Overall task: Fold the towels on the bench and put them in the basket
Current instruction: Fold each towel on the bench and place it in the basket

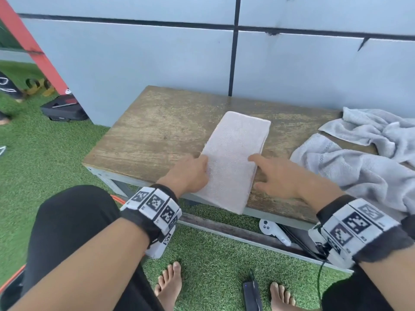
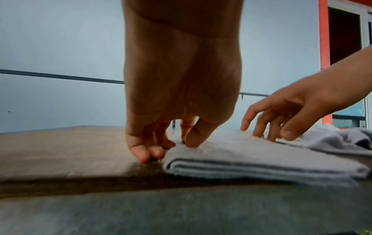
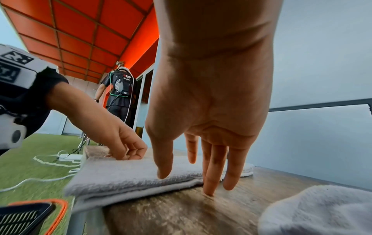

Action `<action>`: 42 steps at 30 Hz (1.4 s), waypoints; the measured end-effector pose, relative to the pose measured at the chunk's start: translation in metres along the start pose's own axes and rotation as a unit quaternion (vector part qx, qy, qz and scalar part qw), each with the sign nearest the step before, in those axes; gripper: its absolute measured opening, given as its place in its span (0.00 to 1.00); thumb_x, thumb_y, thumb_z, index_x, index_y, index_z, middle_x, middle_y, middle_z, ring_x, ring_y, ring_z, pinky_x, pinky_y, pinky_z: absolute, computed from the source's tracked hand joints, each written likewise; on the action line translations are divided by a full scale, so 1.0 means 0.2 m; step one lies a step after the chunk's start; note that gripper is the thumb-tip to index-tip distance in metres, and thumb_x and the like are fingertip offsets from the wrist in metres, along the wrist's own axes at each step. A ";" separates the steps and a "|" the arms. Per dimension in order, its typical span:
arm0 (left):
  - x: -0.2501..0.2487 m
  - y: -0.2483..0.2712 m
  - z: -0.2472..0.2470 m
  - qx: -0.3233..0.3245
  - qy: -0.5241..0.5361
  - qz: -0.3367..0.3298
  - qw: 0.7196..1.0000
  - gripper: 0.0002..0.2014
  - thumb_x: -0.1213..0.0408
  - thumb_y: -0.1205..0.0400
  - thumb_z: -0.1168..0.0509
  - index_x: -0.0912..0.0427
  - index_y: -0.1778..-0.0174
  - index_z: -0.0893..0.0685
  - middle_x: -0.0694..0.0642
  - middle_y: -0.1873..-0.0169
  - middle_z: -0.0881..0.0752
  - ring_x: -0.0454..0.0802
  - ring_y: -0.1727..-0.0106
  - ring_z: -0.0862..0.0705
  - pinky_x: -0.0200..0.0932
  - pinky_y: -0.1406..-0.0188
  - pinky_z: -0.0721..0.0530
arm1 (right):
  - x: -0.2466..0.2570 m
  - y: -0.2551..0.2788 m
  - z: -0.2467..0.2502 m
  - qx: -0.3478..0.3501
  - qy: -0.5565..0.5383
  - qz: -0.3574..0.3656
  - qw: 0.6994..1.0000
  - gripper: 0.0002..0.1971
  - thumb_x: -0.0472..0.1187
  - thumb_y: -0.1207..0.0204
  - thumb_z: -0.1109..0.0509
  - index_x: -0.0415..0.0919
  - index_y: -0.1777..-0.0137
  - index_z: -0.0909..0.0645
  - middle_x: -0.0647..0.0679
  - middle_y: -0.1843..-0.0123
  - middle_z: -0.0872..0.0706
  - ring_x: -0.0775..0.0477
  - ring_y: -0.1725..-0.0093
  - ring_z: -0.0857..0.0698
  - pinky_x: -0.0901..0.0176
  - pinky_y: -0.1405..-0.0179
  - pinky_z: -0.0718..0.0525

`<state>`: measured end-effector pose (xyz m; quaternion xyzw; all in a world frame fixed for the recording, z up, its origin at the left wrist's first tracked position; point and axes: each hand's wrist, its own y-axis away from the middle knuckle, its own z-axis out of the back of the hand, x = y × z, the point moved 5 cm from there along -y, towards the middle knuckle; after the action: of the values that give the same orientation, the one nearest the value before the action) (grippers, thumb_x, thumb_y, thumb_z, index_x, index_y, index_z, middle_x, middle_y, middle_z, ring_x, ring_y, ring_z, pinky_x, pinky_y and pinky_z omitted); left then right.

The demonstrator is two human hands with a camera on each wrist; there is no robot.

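Currently, the folded towel (image 1: 235, 158) lies flat on the bench (image 1: 157, 135) between both hands, long axis running away from the person, near end overhanging the front edge. The left hand (image 1: 190, 173) pinches the towel's left edge, thumb on top. The right hand (image 1: 276, 176) is relaxed, fingers extended downward, fingertips (image 3: 209, 190) touching the bench beside the right edge.

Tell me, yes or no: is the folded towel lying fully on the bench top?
No: in the head view the folded towel sticks out past the near edge of the bench, between the two hands.
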<state>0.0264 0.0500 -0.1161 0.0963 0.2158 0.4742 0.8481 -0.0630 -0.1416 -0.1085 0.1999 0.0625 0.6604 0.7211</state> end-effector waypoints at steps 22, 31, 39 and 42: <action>0.00 0.02 0.04 -0.016 0.134 -0.136 0.981 0.36 0.87 0.24 0.41 0.41 0.33 0.16 0.39 0.40 0.24 0.44 0.53 0.18 0.35 0.70 0.22 | 0.13 0.10 -0.20 -0.090 0.073 -0.015 0.993 0.52 0.66 0.32 0.26 0.55 0.15 0.51 0.41 0.18 0.38 0.38 0.18 0.33 0.38 0.16 0.40; 0.12 -0.01 0.06 -0.055 0.147 -0.120 0.980 0.30 0.86 0.23 0.38 0.47 0.36 0.13 0.51 0.43 0.23 0.50 0.53 0.20 0.31 0.66 0.27 | 0.11 0.11 -0.09 -0.161 -0.012 -0.027 0.986 0.22 0.65 0.17 0.46 0.67 0.28 0.22 0.44 0.17 0.34 0.35 0.21 0.29 0.37 0.17 0.42; 0.19 0.00 0.01 -0.035 0.138 -0.127 0.982 0.21 0.68 0.16 0.31 0.41 0.31 0.16 0.49 0.36 0.28 0.48 0.42 0.19 0.41 0.39 0.18 | 0.10 0.08 -0.13 -0.124 -0.002 0.048 0.991 0.29 0.64 0.26 0.29 0.67 0.24 0.27 0.47 0.16 0.37 0.42 0.15 0.44 0.41 0.15 0.49; 0.19 0.01 0.01 -0.042 0.142 -0.129 0.981 0.18 0.58 0.15 0.31 0.42 0.29 0.17 0.50 0.33 0.28 0.46 0.41 0.19 0.41 0.37 0.22 | 0.12 0.07 -0.13 -0.144 -0.014 0.062 0.987 0.25 0.61 0.23 0.29 0.68 0.26 0.24 0.50 0.17 0.33 0.44 0.16 0.41 0.42 0.16 0.45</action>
<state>0.0432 0.0826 -0.1238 -0.0360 0.3243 0.3785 0.8662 -0.0823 -0.1123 -0.1231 0.1065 -0.0562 0.7033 0.7006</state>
